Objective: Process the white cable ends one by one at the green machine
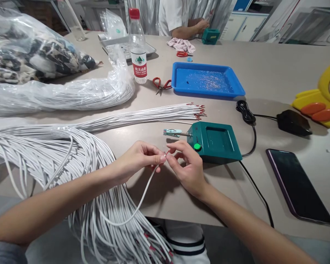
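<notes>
Between thumb and fingers, my left hand (144, 156) pinches a white cable (147, 187) close to its end. My right hand (185, 165) meets it there, thumb and forefinger at the thin reddish wire tips. From my left hand the cable loops down toward a large bundle of white cables (99, 157) that hangs over the table edge. Just beyond my right hand stands a green box-shaped device (217, 141) with a bright green button and a small clip-like head on its left. A row of white cables (154, 113) with red ends lies behind my hands.
A blue tray (181, 79) with scraps, red-handled scissors (161, 87) and a water bottle (139, 55) stand farther back. Bagged cables (71, 95) lie left. A phone (297, 183), a black adapter (294, 123) and its cord are right. Another person (176, 18) works across the table.
</notes>
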